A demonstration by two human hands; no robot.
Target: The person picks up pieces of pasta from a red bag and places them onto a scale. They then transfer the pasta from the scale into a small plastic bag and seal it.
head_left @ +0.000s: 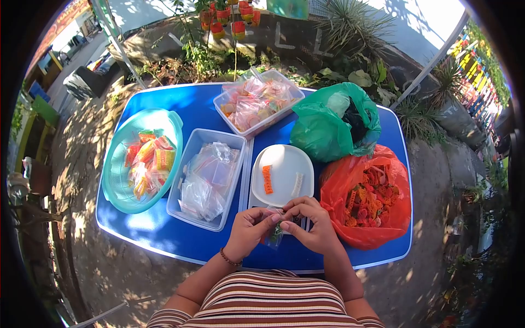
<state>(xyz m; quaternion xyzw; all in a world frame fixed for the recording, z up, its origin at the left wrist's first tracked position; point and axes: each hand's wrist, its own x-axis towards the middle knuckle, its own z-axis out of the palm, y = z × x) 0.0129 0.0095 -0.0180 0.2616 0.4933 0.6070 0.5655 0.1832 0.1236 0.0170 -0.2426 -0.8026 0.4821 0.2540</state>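
Note:
My left hand point(250, 228) and my right hand point(313, 225) meet at the table's near edge, fingers closed on the top of a small clear plastic bag point(273, 236). Something green and reddish shows inside the bag. Just beyond my hands is a white square plate point(282, 156) on a scale, partly hidden by my fingers. On the plate lie an orange piece point(267, 180) at the left and a whitish piece point(297, 185) at the right. To the right, an open red bag point(341, 229) holds many orange and red pieces.
A blue table point(164, 236) carries a teal basket point(111, 186) of filled packets, a clear bin point(176, 203) of plastic bags, another bin point(253, 131) of filled packets, and a green bag point(322, 131). Metal poles and plants stand beyond.

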